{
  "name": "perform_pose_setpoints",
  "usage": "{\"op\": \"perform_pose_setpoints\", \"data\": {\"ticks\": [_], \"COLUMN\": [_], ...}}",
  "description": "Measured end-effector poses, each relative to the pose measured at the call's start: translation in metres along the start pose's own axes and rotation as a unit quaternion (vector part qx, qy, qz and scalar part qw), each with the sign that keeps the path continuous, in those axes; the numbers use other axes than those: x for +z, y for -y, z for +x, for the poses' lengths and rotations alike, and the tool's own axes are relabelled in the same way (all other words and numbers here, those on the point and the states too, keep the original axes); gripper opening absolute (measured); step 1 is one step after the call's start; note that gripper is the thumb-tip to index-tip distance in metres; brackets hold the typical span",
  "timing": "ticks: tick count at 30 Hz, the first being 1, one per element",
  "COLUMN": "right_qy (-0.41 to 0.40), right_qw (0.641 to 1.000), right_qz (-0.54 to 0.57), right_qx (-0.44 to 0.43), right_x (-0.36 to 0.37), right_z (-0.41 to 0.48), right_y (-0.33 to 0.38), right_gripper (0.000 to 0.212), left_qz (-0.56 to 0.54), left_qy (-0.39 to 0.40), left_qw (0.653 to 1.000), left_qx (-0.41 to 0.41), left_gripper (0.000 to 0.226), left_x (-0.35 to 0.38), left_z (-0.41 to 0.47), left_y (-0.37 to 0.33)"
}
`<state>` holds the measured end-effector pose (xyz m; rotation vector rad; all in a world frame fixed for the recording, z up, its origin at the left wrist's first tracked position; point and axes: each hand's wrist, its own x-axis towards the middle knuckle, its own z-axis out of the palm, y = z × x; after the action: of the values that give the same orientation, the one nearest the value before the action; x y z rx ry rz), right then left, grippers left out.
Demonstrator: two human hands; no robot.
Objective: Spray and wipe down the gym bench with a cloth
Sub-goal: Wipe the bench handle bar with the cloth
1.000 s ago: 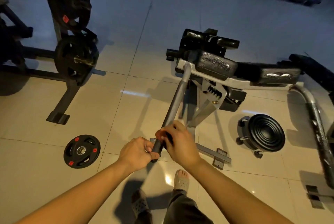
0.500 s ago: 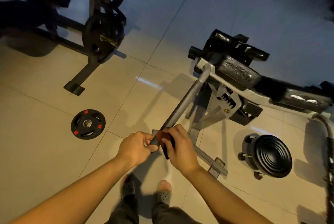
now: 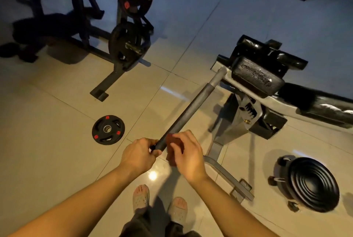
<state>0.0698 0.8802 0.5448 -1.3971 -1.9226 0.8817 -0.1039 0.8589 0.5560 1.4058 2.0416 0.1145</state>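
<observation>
Two hands work at the near end of a long, dark grey metal bar [image 3: 188, 109], which runs up and away to the black-padded, grey steel-framed gym bench [image 3: 257, 77]. The bench stands on the pale tiled floor [image 3: 57, 122] ahead and to the right. The left hand [image 3: 137, 155] is curled tight round the very tip of the bar and steadies it. The right hand [image 3: 189, 158] has its fingers bent over a small reddish-brown cloth [image 3: 170, 140], holding it against the bar just beside the left hand. The light is dim, so the cloth may wrap the bar or may only press on one side; I cannot tell which. By my reckoning only the bar is under the cloth here, with the pads not yet reached, and no spray bottle is in view. The main risk is the bar itself. If it pivots at the bench end, a firm wiping push could swing it or pull it from the left hand's grip, and its tip hangs above feet in soft open slippers [image 3: 141, 196]. A bunched cloth could also slide off and drop. A small black weight plate with red marks [image 3: 108, 129] lies loose on the floor to the left, so a sideways step could catch it.
</observation>
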Motion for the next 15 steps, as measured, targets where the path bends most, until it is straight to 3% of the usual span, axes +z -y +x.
{"op": "perform_pose_setpoints", "data": {"ticks": [4, 7, 9, 13, 15], "right_qy": [-0.115, -0.179, -0.154, -0.022, -0.017], "right_qw": [0.988, 0.977, 0.981, 0.995, 0.996], "right_qz": [0.065, 0.037, 0.049, 0.063, 0.052], "right_qx": [0.08, 0.109, 0.104, 0.075, 0.069], "right_x": [-0.045, -0.087, -0.073, -0.011, -0.008], "right_z": [0.065, 0.118, 0.102, 0.018, 0.014], "right_y": [-0.004, -0.01, -0.008, -0.002, -0.003], "right_gripper": [0.014, 0.014, 0.016, 0.021, 0.016], "left_qz": [0.008, -0.005, -0.011, 0.0, 0.006], "left_qy": [0.005, 0.007, 0.01, -0.003, -0.002], "left_qw": [1.0, 1.0, 1.0, 1.0, 1.0], "left_qx": [-0.007, -0.018, -0.023, -0.029, -0.025], "left_gripper": [0.037, 0.039, 0.04, 0.041, 0.041], "left_x": [-0.003, -0.003, -0.003, 0.0, 0.0], "left_z": [-0.002, -0.003, -0.004, -0.001, 0.001], "left_y": [-0.006, -0.008, -0.008, -0.006, -0.005]}}
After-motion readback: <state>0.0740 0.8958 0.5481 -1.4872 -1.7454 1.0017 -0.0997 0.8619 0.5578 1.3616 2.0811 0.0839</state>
